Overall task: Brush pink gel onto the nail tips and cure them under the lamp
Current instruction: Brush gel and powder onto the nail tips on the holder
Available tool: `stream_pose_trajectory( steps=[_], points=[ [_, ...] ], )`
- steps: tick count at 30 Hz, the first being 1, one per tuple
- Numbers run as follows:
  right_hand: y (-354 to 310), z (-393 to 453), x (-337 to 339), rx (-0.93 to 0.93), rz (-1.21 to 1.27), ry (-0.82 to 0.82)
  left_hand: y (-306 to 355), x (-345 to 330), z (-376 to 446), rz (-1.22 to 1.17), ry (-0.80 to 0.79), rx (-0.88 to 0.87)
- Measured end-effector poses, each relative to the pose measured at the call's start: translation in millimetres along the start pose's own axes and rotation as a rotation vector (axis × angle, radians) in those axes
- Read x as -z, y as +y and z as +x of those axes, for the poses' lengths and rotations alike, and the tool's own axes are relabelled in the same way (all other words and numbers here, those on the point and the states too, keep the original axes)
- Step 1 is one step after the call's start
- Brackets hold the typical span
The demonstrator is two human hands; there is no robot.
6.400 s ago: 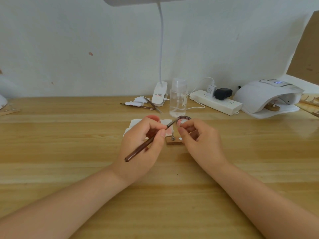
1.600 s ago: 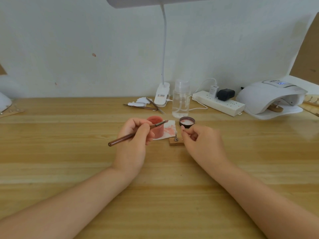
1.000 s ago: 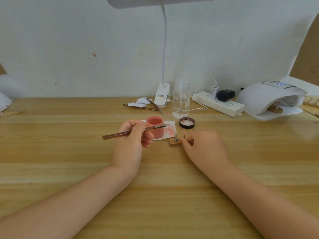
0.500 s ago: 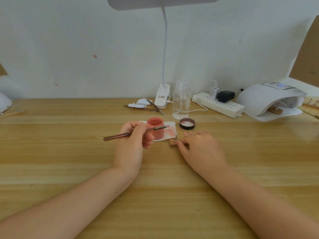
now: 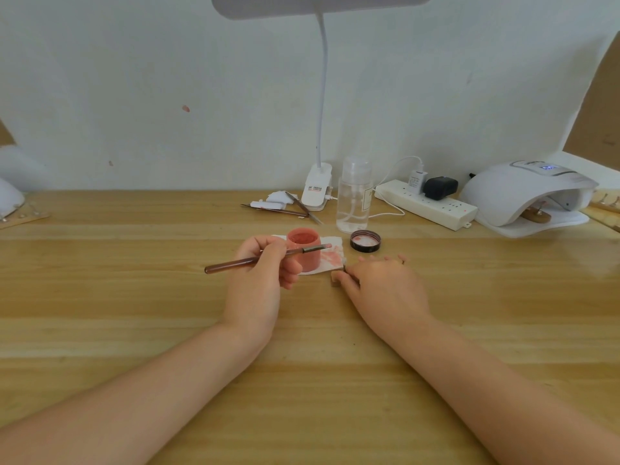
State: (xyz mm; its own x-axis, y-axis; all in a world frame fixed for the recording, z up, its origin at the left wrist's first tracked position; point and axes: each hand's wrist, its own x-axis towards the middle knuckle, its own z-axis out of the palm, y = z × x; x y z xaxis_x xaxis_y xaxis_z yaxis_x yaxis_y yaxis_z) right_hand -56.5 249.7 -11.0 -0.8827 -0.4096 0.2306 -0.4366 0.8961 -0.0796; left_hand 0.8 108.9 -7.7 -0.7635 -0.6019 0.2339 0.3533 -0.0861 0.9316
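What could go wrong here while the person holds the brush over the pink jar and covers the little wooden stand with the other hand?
1. The brush in the left hand ends above the stained tissue; its tip looks pink, so gel may drip or smear.
2. The pink jar stands open right beside that hand; a nudge could tip it.
3. The right hand covers the wooden stand, so a finger might touch a fresh nail tip.

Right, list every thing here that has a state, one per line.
Pink gel pot: open, upright on the stained tissue.
Black round lid: off, lying inside up.
Brown-handled brush: held by left hand.
Small wooden nail stand: gripped by right hand.
White curing lamp: display lit.
Clear plastic bottle: capped.
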Motion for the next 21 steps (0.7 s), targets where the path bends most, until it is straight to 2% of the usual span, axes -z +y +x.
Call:
stream_pose_trajectory(
  steps=[7,12,16,18,21],
  points=[
    [-2,-4,3,0.096,0.055,0.112,-1,1,0,0.016,-0.026,-0.029],
    [2,-9,-2,0.199,0.305,0.356,0,1,-3,0.035,-0.056,-0.076],
    [8,-11,4,0.223,0.515,0.467,6,1,-9,0.048,-0.134,-0.174],
    [12,-11,8,0.177,0.654,0.484,9,2,-13,0.098,-0.240,-0.300],
    [17,-10,12,0.062,0.872,0.390,8,4,-16,0.166,-0.351,-0.409]
  ],
)
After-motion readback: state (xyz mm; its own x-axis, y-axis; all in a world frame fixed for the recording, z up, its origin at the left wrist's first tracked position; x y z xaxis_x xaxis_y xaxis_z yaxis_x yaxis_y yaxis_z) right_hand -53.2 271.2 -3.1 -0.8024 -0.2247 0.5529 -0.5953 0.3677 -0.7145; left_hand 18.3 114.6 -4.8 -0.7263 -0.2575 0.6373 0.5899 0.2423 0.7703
